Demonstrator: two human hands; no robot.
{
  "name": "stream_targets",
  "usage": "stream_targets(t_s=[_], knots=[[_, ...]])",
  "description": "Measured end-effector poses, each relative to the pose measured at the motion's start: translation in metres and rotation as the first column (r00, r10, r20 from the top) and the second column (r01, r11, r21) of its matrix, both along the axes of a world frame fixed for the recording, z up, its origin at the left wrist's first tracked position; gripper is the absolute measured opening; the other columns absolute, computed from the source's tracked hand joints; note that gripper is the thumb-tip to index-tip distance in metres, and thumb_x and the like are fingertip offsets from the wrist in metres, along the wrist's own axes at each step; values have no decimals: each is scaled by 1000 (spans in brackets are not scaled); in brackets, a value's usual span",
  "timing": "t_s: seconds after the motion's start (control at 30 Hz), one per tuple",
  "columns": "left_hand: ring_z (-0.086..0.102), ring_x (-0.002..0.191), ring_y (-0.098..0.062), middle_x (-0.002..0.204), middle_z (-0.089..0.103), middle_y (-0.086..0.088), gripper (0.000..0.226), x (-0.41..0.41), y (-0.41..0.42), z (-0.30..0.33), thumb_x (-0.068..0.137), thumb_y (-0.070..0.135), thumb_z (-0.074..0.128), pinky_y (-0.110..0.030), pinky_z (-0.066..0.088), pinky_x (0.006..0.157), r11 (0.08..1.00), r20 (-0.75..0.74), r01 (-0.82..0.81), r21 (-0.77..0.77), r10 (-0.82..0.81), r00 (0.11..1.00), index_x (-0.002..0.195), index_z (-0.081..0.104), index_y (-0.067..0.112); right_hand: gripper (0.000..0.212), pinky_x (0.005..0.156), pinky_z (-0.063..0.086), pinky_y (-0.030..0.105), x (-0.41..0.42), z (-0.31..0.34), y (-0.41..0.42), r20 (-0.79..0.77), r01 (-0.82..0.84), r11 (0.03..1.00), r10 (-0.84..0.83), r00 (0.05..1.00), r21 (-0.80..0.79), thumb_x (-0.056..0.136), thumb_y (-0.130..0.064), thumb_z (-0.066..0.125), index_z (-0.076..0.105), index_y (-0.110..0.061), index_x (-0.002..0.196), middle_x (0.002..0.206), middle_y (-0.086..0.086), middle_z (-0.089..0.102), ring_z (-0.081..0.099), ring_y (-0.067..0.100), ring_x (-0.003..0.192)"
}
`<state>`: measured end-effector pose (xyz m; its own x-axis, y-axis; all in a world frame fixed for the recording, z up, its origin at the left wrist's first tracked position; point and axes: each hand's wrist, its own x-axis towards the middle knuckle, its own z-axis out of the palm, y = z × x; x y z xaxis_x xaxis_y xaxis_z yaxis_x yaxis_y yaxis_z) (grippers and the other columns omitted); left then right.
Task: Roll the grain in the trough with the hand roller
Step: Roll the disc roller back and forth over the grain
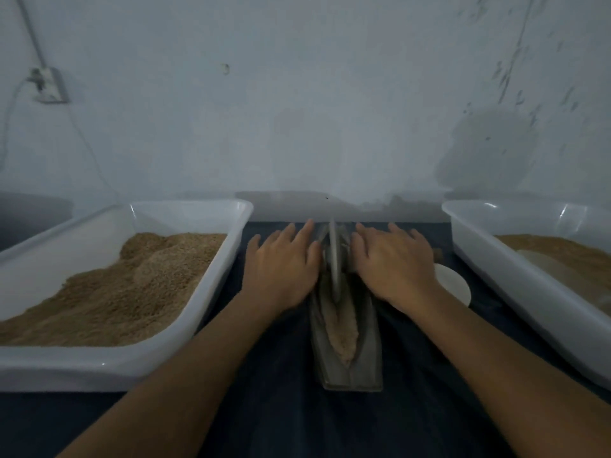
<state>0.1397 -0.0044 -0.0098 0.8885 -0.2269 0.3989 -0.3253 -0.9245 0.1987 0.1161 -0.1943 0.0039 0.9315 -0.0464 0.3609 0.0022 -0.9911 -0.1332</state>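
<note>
A narrow grey metal trough (367, 358) lies lengthwise on the dark cloth in front of me. A strip of pale crushed grain (342, 335) fills its groove. The roller's thin metal disc (334, 259) stands upright in the far half of the trough. My left hand (284, 266) lies palm down on the left side of the disc with its fingers stretched forward. My right hand (393, 262) lies the same way on the right side. The roller's handles are hidden under my palms.
A white plastic tub (185, 325) heaped with brown grain stands to the left. A second white tub (515, 266) with grain stands to the right. A small white round dish (454, 282) sits beside my right wrist. A pale wall rises close behind.
</note>
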Motion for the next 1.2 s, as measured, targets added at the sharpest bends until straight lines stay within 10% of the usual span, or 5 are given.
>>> stream_targets(t_s=[0.13, 0.33, 0.6, 0.87, 1.2], knots=[[48, 141, -31, 161, 46, -3, 61, 36, -11, 15, 105, 48, 22, -60, 29, 115, 998, -143, -63, 7, 64, 988, 162, 32, 28, 49, 92, 37, 42, 37, 14, 7, -17, 142, 988, -141, 990, 66, 103, -35, 24, 64, -20, 77, 99, 5, 74, 58, 27, 95], [59, 128, -18, 149, 57, 7, 71, -40, 9, -6, 105, 55, 8, -48, 48, 98, 999, 41, -29, 40, 27, 999, 164, 27, 21, 71, 120, 30, 49, -28, -5, -3, 22, -66, 998, 66, 998, -19, 104, -59, 11, 43, -23, 156, 158, -3, 49, 36, 25, 151], [28, 155, -15, 166, 37, 9, 69, -39, 14, -7, 106, 55, 9, -49, 29, 118, 998, 15, 70, -10, -69, 997, 166, 22, 24, 69, 125, 23, 47, -43, -7, -7, 26, -121, 993, 121, 992, -1, 106, -51, 6, 39, -21, 159, 162, -4, 43, 28, 22, 155], [27, 154, -29, 164, 40, -5, 64, 43, -9, 7, 109, 42, 19, -62, 25, 117, 994, -145, -92, -52, 83, 986, 166, 19, 13, 35, 88, 42, 43, 29, 19, 11, 18, 43, 998, -44, 999, 47, 103, -25, 32, 42, -21, 70, 71, -4, 48, 60, 29, 95], [37, 151, -14, 163, 43, 2, 74, -85, 26, -17, 106, 55, 6, -41, 35, 118, 998, 96, 61, -9, -60, 994, 164, 28, 16, 66, 124, 30, 44, -75, -11, -6, 161, -151, 987, 159, 974, -63, 107, -46, 13, 44, -16, 157, 159, 0, 47, 36, 22, 152]])
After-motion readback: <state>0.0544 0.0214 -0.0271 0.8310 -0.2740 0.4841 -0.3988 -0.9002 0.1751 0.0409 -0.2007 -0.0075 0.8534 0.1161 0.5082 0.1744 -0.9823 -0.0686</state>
